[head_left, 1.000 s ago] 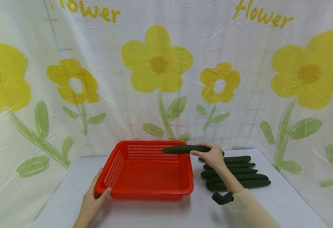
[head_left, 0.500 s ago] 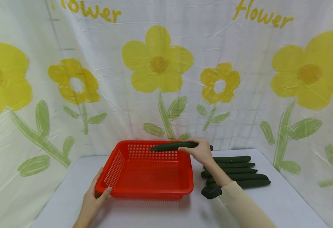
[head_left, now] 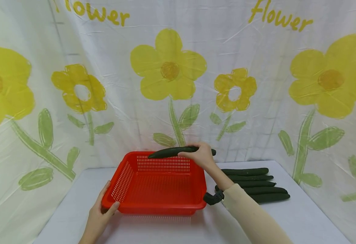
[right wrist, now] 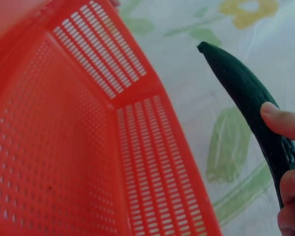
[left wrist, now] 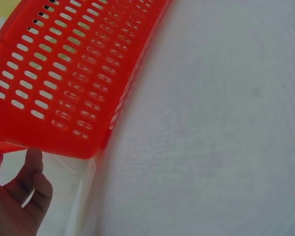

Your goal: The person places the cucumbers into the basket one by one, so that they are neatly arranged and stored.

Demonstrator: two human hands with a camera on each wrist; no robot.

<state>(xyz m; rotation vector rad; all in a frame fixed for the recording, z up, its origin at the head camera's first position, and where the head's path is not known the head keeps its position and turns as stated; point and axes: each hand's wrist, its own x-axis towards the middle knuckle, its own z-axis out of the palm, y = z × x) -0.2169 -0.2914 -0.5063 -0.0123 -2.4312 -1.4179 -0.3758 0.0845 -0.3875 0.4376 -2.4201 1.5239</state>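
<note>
My right hand (head_left: pixel 201 156) grips a dark green cucumber (head_left: pixel 167 152) near its right end, holding it level over the back rim of a red plastic basket (head_left: pixel 162 206). In the right wrist view the cucumber (right wrist: pixel 238 81) slants up past the basket's slotted wall, with the thumb and fingers around its lower part. My left hand (head_left: pixel 100 214) holds the basket's front left corner, thumb on the rim and fingers along the outer side. From the left wrist the hand (left wrist: pixel 24 189) shows bent fingers at the rim. Inside, the perforated basket is bare.
Several more cucumbers (head_left: pixel 267 190) lie side by side on the white table (head_left: pixel 296 220), right of the basket, partly behind the right forearm. A flower-printed curtain (head_left: pixel 251 142) hangs behind the table. A black wrist camera (head_left: pixel 213 197) sits at the right cuff.
My right hand has carried the cucumber leftward and slightly up, from beside the basket's right rim to over its back rim. The left hand and basket have stayed put.
</note>
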